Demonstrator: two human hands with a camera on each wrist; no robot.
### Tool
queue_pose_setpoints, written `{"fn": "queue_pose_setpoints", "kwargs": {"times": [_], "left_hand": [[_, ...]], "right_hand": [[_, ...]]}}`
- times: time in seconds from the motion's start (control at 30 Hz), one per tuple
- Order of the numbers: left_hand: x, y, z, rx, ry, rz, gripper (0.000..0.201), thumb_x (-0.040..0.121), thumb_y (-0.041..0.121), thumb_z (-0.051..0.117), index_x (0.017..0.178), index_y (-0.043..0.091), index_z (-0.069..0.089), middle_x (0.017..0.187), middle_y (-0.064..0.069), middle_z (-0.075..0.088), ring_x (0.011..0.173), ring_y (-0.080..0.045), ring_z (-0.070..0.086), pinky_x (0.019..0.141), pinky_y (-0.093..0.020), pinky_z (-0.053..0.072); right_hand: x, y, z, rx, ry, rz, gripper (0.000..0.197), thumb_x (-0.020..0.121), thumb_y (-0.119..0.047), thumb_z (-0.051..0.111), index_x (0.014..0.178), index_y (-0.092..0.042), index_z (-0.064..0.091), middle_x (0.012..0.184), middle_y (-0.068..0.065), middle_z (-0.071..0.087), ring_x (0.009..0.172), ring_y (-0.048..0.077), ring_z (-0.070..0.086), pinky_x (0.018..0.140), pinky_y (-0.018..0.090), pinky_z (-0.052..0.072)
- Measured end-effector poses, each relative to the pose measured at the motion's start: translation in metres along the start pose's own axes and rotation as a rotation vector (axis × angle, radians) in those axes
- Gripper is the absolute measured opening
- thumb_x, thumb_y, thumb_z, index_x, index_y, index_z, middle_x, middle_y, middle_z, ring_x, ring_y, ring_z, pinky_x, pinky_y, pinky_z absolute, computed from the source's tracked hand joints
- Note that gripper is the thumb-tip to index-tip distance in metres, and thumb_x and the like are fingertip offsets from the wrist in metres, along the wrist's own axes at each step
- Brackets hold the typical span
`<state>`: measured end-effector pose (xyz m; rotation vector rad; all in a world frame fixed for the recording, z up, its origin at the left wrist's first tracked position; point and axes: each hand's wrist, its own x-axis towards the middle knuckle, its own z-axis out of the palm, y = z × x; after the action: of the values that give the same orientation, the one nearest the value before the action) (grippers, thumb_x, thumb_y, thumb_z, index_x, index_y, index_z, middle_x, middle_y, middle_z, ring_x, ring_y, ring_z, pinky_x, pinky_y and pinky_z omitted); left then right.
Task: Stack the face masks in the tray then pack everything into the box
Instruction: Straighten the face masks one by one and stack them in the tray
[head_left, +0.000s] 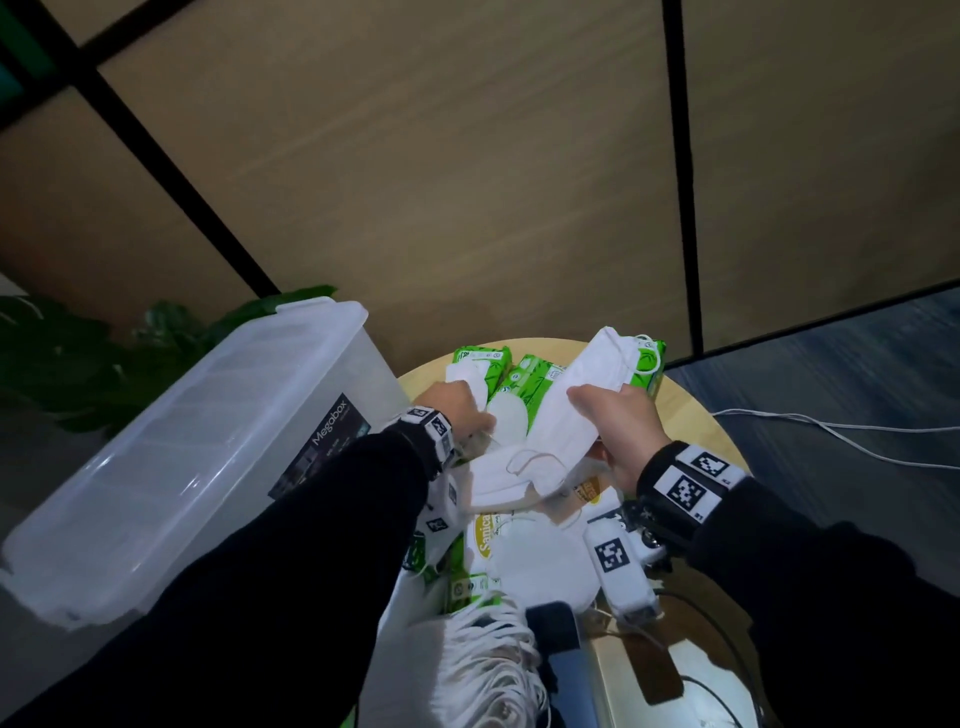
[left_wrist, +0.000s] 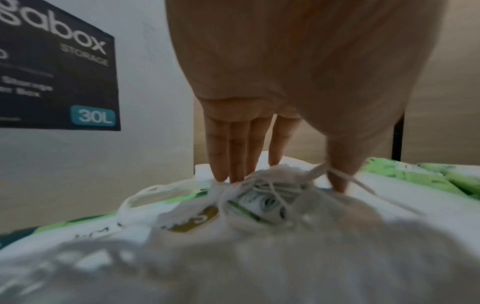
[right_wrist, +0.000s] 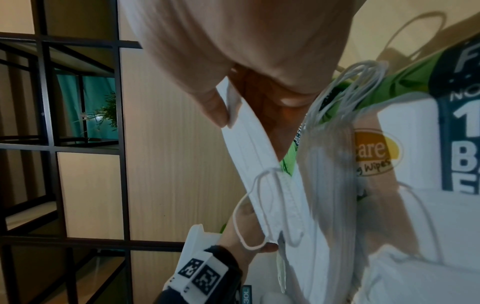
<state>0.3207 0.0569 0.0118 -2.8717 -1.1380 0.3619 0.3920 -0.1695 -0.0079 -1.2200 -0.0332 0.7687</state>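
A stack of folded white face masks (head_left: 587, 374) is lifted at a slant over the round wooden table (head_left: 691, 415). My right hand (head_left: 597, 410) grips its upper part, with the thumb on top and the fingers underneath (right_wrist: 233, 102). My left hand (head_left: 462, 410) reaches down to the stack's lower end. There its fingers and thumb (left_wrist: 283, 176) pinch the masks and their tangled ear loops. More white masks (head_left: 498, 478) lie loose below. The clear Megabox storage box (head_left: 182, 441) stands at the left with its lid on. I cannot make out a tray.
Green wipe packs (head_left: 530, 379) lie on the far side of the table and under the masks. A round cup mask (head_left: 540, 566) and a heap of masks with ear loops (head_left: 493, 649) lie nearer me. A white cable (head_left: 831, 431) runs over the floor at the right.
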Motion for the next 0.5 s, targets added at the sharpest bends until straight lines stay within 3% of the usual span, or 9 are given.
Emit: {"fn": "queue_pose_setpoints", "kwargs": {"times": [0.07, 0.13, 0.23, 0.27, 0.33, 0.37, 0.43, 0.5], "left_hand": [[0.002, -0.005, -0.007, -0.063, 0.015, -0.054, 0.032, 0.091, 0.029, 0.065, 0.117, 0.011, 0.072, 0.119, -0.011, 0.071, 0.108, -0.033, 0.065, 0.087, -0.035, 0.055], [0.001, -0.018, -0.018, -0.213, 0.056, -0.139, 0.030, 0.095, 0.018, 0.056, 0.117, 0.006, 0.074, 0.120, -0.014, 0.072, 0.112, -0.036, 0.066, 0.096, -0.039, 0.055], [-0.010, -0.046, -0.034, -0.458, 0.205, -0.230, 0.032, 0.089, 0.004, 0.049, 0.104, 0.002, 0.076, 0.107, -0.022, 0.074, 0.102, -0.041, 0.069, 0.087, -0.044, 0.060], [-0.017, -0.053, -0.037, -0.561, 0.258, -0.252, 0.033, 0.086, 0.003, 0.048, 0.101, 0.005, 0.076, 0.104, -0.022, 0.074, 0.098, -0.041, 0.069, 0.083, -0.047, 0.062], [-0.040, -0.055, -0.039, -0.901, 0.334, -0.277, 0.025, 0.087, 0.001, 0.050, 0.092, 0.010, 0.073, 0.098, -0.017, 0.072, 0.091, -0.037, 0.069, 0.072, -0.047, 0.064], [-0.054, -0.051, -0.037, -1.103, 0.319, -0.274, 0.021, 0.090, -0.002, 0.051, 0.087, 0.010, 0.068, 0.096, -0.016, 0.070, 0.088, -0.034, 0.069, 0.067, -0.044, 0.063], [-0.082, -0.041, -0.030, -1.408, 0.235, -0.233, 0.019, 0.093, -0.006, 0.052, 0.087, 0.008, 0.063, 0.099, -0.017, 0.069, 0.088, -0.033, 0.069, 0.066, -0.042, 0.063], [-0.104, -0.032, -0.020, -1.529, 0.160, -0.193, 0.020, 0.091, -0.009, 0.051, 0.095, 0.006, 0.064, 0.103, -0.019, 0.069, 0.090, -0.034, 0.068, 0.067, -0.042, 0.062]], "right_hand": [[0.000, 0.000, 0.000, 0.014, -0.005, 0.001, 0.034, 0.067, -0.028, 0.066, 0.096, -0.014, 0.059, 0.082, 0.013, 0.057, 0.073, 0.028, 0.061, 0.068, 0.039, 0.046], [0.000, 0.000, 0.002, 0.021, -0.006, 0.000, 0.033, 0.066, -0.028, 0.067, 0.095, -0.016, 0.058, 0.082, 0.013, 0.056, 0.072, 0.027, 0.060, 0.068, 0.040, 0.046], [-0.003, 0.000, 0.005, 0.017, -0.005, -0.005, 0.031, 0.073, -0.028, 0.068, 0.098, -0.010, 0.063, 0.086, 0.017, 0.063, 0.074, 0.035, 0.068, 0.068, 0.042, 0.053], [-0.004, 0.001, 0.005, 0.018, -0.004, 0.001, 0.033, 0.079, -0.029, 0.068, 0.103, -0.005, 0.065, 0.091, 0.018, 0.069, 0.081, 0.039, 0.072, 0.070, 0.044, 0.057], [-0.006, 0.001, 0.007, 0.021, -0.002, 0.024, 0.039, 0.086, -0.036, 0.068, 0.115, -0.010, 0.065, 0.108, 0.017, 0.074, 0.094, 0.039, 0.073, 0.078, 0.049, 0.060], [-0.008, 0.001, 0.009, 0.025, -0.008, 0.040, 0.045, 0.085, -0.041, 0.069, 0.121, -0.013, 0.064, 0.112, 0.016, 0.073, 0.097, 0.038, 0.073, 0.079, 0.051, 0.062], [-0.011, 0.001, 0.010, 0.050, -0.016, 0.065, 0.048, 0.090, -0.043, 0.069, 0.128, -0.015, 0.060, 0.114, 0.015, 0.073, 0.098, 0.036, 0.072, 0.070, 0.045, 0.062], [-0.015, 0.001, 0.011, 0.065, -0.030, 0.065, 0.038, 0.096, -0.040, 0.067, 0.123, -0.014, 0.062, 0.111, 0.016, 0.074, 0.095, 0.035, 0.074, 0.066, 0.040, 0.060]]}}
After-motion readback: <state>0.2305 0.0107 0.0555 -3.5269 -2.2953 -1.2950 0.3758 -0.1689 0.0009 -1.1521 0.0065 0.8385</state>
